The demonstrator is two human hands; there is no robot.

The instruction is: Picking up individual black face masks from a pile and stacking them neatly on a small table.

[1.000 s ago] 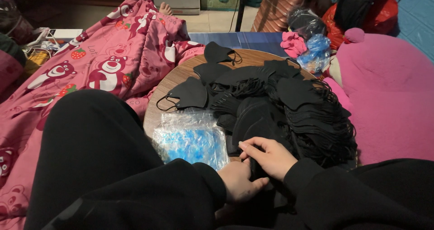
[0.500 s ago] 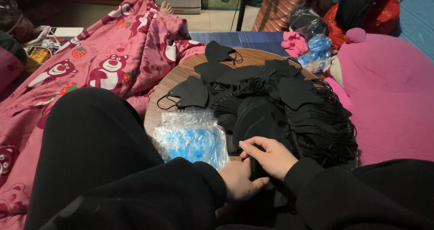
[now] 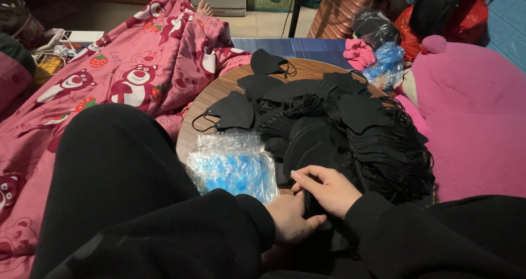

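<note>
Both pinching one black face mask (image 3: 313, 202) at the near table edge: left hand (image 3: 290, 218) closed on it, right hand (image 3: 327, 188) curled over. Best kept flat, straps untangled.

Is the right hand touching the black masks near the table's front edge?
Touching. The head view shows the right hand lying flat on the black masks, fingers pressed on the top one, with no gap visible.
</note>
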